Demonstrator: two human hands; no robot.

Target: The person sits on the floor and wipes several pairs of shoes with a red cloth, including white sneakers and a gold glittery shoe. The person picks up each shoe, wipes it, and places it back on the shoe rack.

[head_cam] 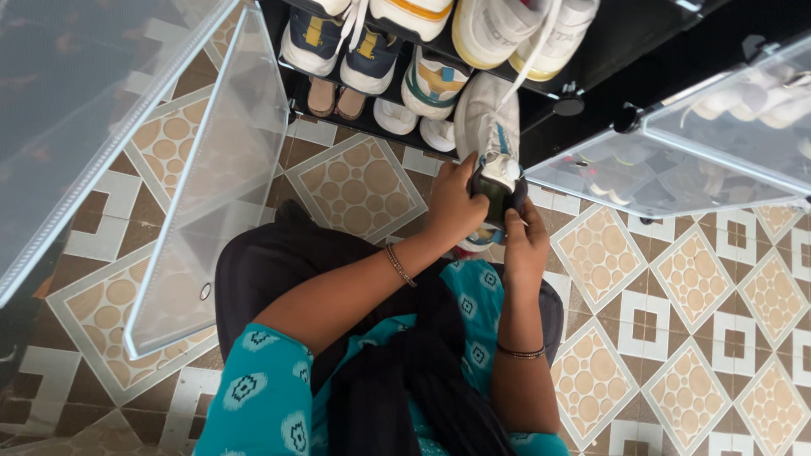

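While both hands grip it at the heel, left hand (454,203) and right hand (525,241) clasping the white sneaker (488,127) before the shoe rack (583,51), it seems light, soft-sided, best held there

The floor tiles (363,181) are tan and brown, patterned with pale circles inside white-edged diamonds. The sleeve (262,388) is turquoise, dotted with dark and white motifs, over black cloth on the lap. The sneaker (488,127) is white with blue accents and a dark heel lining. On the black rack (591,51), shoes show navy with yellow, white with orange, and tan. The doors (220,186) are frosted clear.
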